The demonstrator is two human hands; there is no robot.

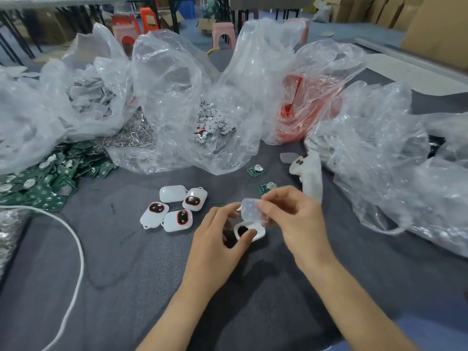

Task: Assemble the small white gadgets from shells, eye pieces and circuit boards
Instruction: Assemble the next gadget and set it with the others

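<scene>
My left hand (222, 236) holds a white shell half with a dark oval opening (249, 230) between thumb and fingers, just above the grey table. My right hand (291, 214) pinches a translucent white shell half (252, 209) right over it, tilted. Several finished white gadgets with red-rimmed dark eye pieces (174, 209) lie to the left of my hands. Two loose green circuit boards (255, 170) (266, 187) lie beyond my right hand.
Clear plastic bags ring the table: white shells (88, 95), small white discs (215, 120), red parts (304, 110), one more bag at the right (379, 178). A heap of green circuit boards (43, 183) lies left. A white tool (310, 173) and a white cord (76, 239) lie nearby.
</scene>
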